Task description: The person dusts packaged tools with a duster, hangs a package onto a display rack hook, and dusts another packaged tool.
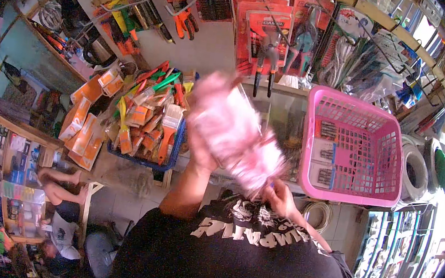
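Observation:
A pink-and-white bundle (230, 120), blurred by motion, is held up in front of my chest; it looks like cloth, but I cannot tell its exact kind. My left hand (201, 153) grips its left side, with the fingers mostly hidden behind it. At the lower right end, my right hand (280, 199) is closed on its edge. To the left stands a blue basket (171, 158) of paintbrushes (171, 119) with coloured handles. On the right is a pink plastic basket (350, 195) with several carded packs (323, 156) along its left side.
Carded tools and pliers (267, 61) hang from hooks above the counter. Orange-and-white boxes (85, 137) lean beside the brush basket. Coiled white hose (414, 169) stands at the right. Another person (64, 231) sits at the lower left, near a dark chair (99, 254).

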`<state>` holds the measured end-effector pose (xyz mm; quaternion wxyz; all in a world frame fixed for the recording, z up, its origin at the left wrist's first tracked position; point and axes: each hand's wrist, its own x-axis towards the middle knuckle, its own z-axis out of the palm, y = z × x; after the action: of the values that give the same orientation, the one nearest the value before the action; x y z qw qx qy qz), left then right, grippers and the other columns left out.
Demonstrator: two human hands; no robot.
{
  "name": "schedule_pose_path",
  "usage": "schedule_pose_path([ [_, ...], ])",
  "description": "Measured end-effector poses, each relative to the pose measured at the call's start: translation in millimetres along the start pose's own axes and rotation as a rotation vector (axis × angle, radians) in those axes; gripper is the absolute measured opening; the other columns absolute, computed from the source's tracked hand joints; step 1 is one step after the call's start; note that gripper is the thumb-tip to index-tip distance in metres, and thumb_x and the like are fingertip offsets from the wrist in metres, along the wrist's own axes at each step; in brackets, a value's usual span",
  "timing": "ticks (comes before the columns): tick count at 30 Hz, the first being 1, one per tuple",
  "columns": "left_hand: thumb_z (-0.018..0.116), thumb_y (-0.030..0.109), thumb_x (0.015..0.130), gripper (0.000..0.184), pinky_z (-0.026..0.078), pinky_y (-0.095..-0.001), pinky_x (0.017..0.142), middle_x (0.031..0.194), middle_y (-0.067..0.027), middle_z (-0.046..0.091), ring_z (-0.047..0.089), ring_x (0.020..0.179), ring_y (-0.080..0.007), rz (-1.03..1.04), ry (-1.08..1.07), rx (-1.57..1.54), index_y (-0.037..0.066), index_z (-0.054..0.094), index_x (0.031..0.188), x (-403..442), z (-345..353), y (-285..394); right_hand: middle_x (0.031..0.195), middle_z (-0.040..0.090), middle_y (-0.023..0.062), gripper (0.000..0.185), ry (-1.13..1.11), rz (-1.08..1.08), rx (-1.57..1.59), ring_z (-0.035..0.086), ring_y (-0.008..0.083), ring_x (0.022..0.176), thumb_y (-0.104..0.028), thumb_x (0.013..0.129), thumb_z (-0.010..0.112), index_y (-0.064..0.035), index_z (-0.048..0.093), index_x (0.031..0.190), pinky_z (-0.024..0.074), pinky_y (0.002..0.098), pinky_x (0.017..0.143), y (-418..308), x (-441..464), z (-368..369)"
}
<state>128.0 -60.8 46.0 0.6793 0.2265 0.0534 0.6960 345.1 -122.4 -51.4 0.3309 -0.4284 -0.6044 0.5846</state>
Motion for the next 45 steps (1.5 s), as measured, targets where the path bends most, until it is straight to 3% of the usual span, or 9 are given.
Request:
schedule_pose_path([
  [5, 0.039, 0.053, 0.087, 0.065, 0.036, -0.047, 0.099, 0.123, -0.0113, 0.046, 0.047, 0.113, -0.0278, -0.22, -0.291, -0.762, 0.005, 0.033, 0.13, -4, -17, -3, 0.076, 0.06, 0.0127, 0.04, -0.138, 0.042, -0.105, 0.055, 0.0193, 0.073, -0.036, 0.091, 0.046, 0.0032, 0.053, 0.096, 0.0439, 0.0344, 0.068, 6, -1, -3],
  [15, 0.038, 0.06, 0.084, 0.072, 0.032, -0.0487, 0.101, 0.13, -0.0118, 0.04, 0.041, 0.119, -0.03, 0.101, -0.186, 1.046, 0.009, 0.03, 0.133, -17, -57, 12, 0.087, 0.061, 0.0207, 0.036, -0.154, 0.116, -0.172, 0.061, 0.0272, 0.081, -0.032, 0.09, 0.05, 0.0001, 0.053, 0.104, 0.0455, 0.0368, 0.07, -7, 2, -4],
  [18, 0.037, 0.058, 0.085, 0.07, 0.031, -0.0495, 0.102, 0.13, -0.0125, 0.04, 0.041, 0.119, -0.0304, -0.074, 0.209, 0.078, 0.008, 0.03, 0.134, -12, -12, -2, 0.092, 0.061, 0.0198, 0.036, -0.066, 0.024, -0.133, 0.061, 0.0273, 0.083, -0.033, 0.09, 0.05, -0.0009, 0.053, 0.105, 0.0457, 0.0364, 0.073, 1, 0, 1],
  [21, 0.032, 0.053, 0.089, 0.065, 0.027, -0.0486, 0.104, 0.137, -0.0116, 0.034, 0.035, 0.123, -0.0321, -0.181, -0.232, -0.224, 0.009, 0.026, 0.137, -11, -31, 0, 0.093, 0.062, 0.0175, 0.037, -0.275, 0.102, -0.1, 0.061, 0.0254, 0.086, -0.034, 0.091, 0.047, -0.0016, 0.052, 0.109, 0.0452, 0.0371, 0.076, -7, -1, -4],
  [26, 0.037, 0.054, 0.087, 0.068, 0.03, -0.0508, 0.101, 0.132, -0.0135, 0.039, 0.041, 0.118, -0.0321, -0.085, 0.105, 0.001, 0.007, 0.028, 0.134, -10, -7, -1, 0.094, 0.06, 0.021, 0.04, -0.103, 0.026, -0.114, 0.06, 0.0335, 0.085, -0.035, 0.09, 0.047, -0.0026, 0.05, 0.113, 0.0453, 0.0386, 0.074, -5, 4, 1],
  [31, 0.039, 0.059, 0.084, 0.072, 0.03, -0.0515, 0.101, 0.132, -0.0142, 0.039, 0.041, 0.118, -0.0322, -0.354, 0.058, -0.189, 0.008, 0.029, 0.134, -5, -40, 0, 0.096, 0.06, 0.021, 0.047, -0.23, 0.117, -0.143, 0.059, 0.0315, 0.089, -0.042, 0.088, 0.049, -0.0022, 0.05, 0.113, 0.0442, 0.0387, 0.078, -6, 9, -5],
  [38, 0.037, 0.06, 0.085, 0.072, 0.031, -0.0545, 0.099, 0.131, -0.0133, 0.041, 0.041, 0.118, -0.0357, -0.329, -0.033, -0.1, 0.008, 0.03, 0.134, -8, -36, 2, 0.102, 0.059, 0.0235, 0.048, -0.227, -0.018, -0.208, 0.056, 0.0374, 0.097, -0.042, 0.088, 0.046, -0.0019, 0.048, 0.115, 0.044, 0.0409, 0.082, 0, 12, -6],
  [42, 0.038, 0.061, 0.084, 0.072, 0.031, -0.0544, 0.098, 0.128, -0.0144, 0.044, 0.041, 0.118, -0.0345, 0.063, 0.154, 0.119, 0.007, 0.034, 0.132, 0, 3, -9, 0.101, 0.058, 0.0238, 0.046, -0.144, 0.028, -0.215, 0.056, 0.0385, 0.097, -0.042, 0.088, 0.047, -0.003, 0.049, 0.113, 0.0439, 0.0427, 0.082, 9, 15, -3],
  [45, 0.035, 0.064, 0.083, 0.076, 0.03, -0.0546, 0.099, 0.132, -0.0142, 0.04, 0.04, 0.119, -0.0346, -0.164, 0.137, -0.07, 0.008, 0.03, 0.134, -9, -14, 0, 0.095, 0.061, 0.0217, 0.045, -0.265, -0.032, -0.228, 0.058, 0.0362, 0.093, -0.041, 0.088, 0.049, -0.0033, 0.05, 0.112, 0.0446, 0.0418, 0.08, -1, 15, -5],
])
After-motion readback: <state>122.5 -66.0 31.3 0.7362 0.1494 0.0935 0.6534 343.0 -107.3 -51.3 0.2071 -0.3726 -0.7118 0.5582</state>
